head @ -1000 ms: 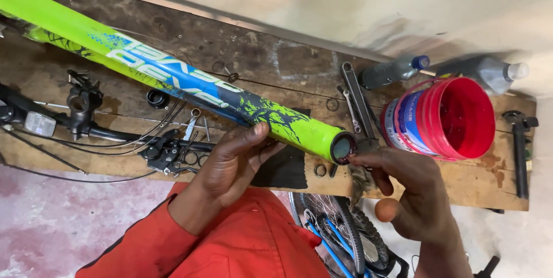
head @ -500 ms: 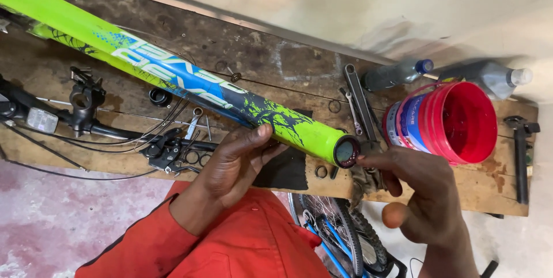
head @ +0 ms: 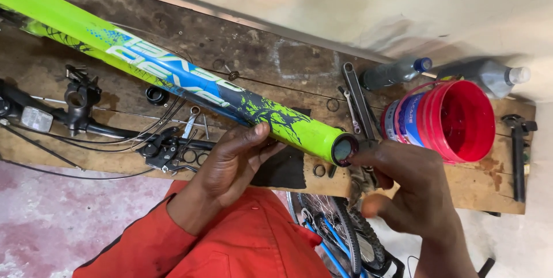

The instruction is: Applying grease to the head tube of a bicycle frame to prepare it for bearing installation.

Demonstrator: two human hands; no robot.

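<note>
Head view, left hand [head: 236, 160] gripping frame tube [head: 173, 79] (green)

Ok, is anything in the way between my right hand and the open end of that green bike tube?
Nothing visible. The right hand is already at the open end of the green frame tube, fingertips right against its rim. The left hand grips the tube from below, further back, clear of the opening. The spanners lie behind on the wooden bench.

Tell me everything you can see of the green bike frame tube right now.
The green bike frame tube is glossy lime, apparently painted metal, with blue and white graphics and dark splatter marks. It runs diagonally from upper left to centre across the wooden bench. The left hand grips it from below near its open, dark-rimmed end; the right hand touches that end.
</note>
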